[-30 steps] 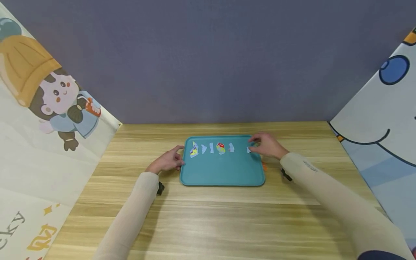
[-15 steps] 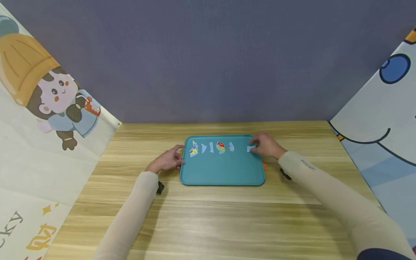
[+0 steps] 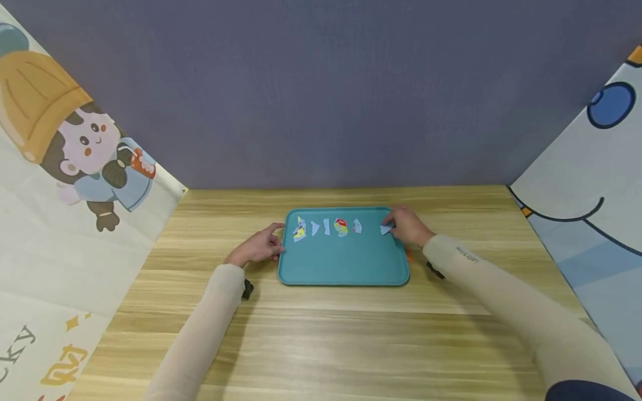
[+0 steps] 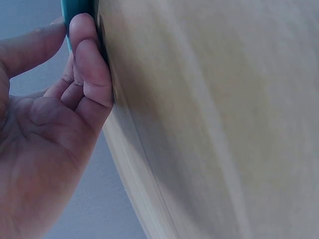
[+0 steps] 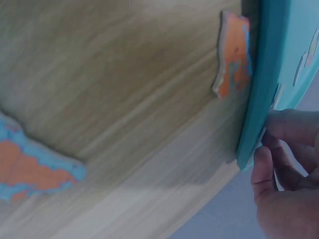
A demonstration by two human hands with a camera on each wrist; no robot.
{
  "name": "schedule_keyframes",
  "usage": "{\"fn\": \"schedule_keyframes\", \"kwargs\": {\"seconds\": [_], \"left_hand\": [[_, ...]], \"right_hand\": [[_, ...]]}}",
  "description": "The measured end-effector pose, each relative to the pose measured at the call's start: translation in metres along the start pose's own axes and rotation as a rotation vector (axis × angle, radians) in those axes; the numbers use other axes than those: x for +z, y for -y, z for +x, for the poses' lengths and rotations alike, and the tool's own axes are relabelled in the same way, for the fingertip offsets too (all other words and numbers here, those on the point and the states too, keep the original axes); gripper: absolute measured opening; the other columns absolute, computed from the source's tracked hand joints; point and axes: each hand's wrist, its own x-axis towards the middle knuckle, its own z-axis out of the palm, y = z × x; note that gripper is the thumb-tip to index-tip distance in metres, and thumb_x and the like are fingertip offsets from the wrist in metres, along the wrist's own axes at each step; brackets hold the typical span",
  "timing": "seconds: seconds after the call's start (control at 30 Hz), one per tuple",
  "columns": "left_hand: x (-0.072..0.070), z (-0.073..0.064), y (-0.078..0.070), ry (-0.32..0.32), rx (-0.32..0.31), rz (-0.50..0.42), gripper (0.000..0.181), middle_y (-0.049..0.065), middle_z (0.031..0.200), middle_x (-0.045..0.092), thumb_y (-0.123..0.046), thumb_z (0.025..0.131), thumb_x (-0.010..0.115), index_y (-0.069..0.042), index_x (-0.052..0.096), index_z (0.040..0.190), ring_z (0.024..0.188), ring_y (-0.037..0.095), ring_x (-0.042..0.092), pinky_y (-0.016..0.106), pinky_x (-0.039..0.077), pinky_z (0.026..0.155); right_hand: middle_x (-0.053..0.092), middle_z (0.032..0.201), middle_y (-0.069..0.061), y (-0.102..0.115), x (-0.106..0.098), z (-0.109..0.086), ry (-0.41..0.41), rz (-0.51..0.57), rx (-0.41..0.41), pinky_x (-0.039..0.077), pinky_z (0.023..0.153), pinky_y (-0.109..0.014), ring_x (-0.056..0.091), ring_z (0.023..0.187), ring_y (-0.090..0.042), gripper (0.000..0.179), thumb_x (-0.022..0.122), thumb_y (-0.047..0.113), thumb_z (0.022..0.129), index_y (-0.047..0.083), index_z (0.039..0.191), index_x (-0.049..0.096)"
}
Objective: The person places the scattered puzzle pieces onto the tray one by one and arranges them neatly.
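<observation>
In the head view a teal tray lies on the wooden table. At its left rim is my left hand, whose fingertips and thumb hold the edge; curled fingers meet the rim in the left wrist view. Over the tray's upper right corner, my right hand pinches a small pale blue puzzle piece between thumb and finger, partly covering it. To the left of that piece, several irregular puzzle pieces form a row, among them a red-and-yellow one and a yellow-and-purple one.
Orange-and-blue puzzle pieces lie on the table beside the tray's right edge; the right wrist view has one close to the rim and a larger one farther off. A grey-blue panel stands behind the table, with printed cloths at both sides.
The pale blue piece under my right hand has turned slightly, and that hand has shifted a little toward the tray's edge. My left hand stays at the left rim.
</observation>
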Motion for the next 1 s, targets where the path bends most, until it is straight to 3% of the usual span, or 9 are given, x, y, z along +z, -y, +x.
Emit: {"fn": "schedule_keyframes", "kwargs": {"seconds": [0.23,0.33,0.5,0.67,1.0], "left_hand": [[0.0,0.001,0.0,-0.002,-0.006,-0.008,0.07,0.011,0.086,0.06,-0.007,0.093,0.06,-0.011,0.018,0.15,0.067,0.022,0.061,0.034,0.049,0.064],[0.0,0.001,0.0,0.001,-0.006,-0.013,0.07,0.011,0.086,0.06,-0.007,0.093,0.059,-0.011,0.018,0.15,0.067,0.022,0.06,0.034,0.049,0.064],[-0.001,0.0,-0.001,0.001,-0.004,-0.013,0.07,0.011,0.085,0.06,-0.006,0.094,0.059,-0.01,0.018,0.15,0.067,0.022,0.061,0.034,0.049,0.064],[-0.002,-0.001,-0.001,0.006,0.001,-0.014,0.07,0.011,0.085,0.06,-0.006,0.094,0.059,-0.009,0.017,0.15,0.068,0.023,0.061,0.034,0.049,0.064],[0.0,0.002,0.003,-0.002,0.0,-0.001,0.069,0.01,0.085,0.06,-0.008,0.094,0.06,-0.011,0.019,0.15,0.067,0.022,0.061,0.033,0.049,0.063]], "right_hand": [[0.064,0.107,-0.016,0.004,0.005,0.003,0.028,0.043,-0.093,0.036,0.099,-0.049,0.051,0.113,-0.038,0.024,0.063,-0.013,0.081,-0.002,0.101,0.07],[0.062,0.111,-0.018,0.003,0.004,0.005,0.045,0.064,-0.075,0.04,0.094,-0.048,0.053,0.11,-0.037,0.026,0.067,-0.005,0.082,-0.004,0.108,0.067],[0.06,0.115,-0.022,0.006,-0.002,0.005,0.085,0.082,-0.008,0.044,0.087,-0.047,0.056,0.105,-0.036,0.046,0.077,0.006,0.077,-0.008,0.118,0.061],[0.059,0.117,-0.023,0.01,0.0,0.007,0.082,0.071,-0.02,0.038,0.096,-0.049,0.048,0.116,-0.041,0.043,0.078,0.003,0.075,-0.008,0.115,0.063],[0.057,0.124,-0.02,0.017,0.007,0.016,0.105,0.044,0.002,0.032,0.102,-0.048,0.046,0.122,-0.037,0.039,0.075,0.0,0.078,-0.003,0.116,0.064]]}}
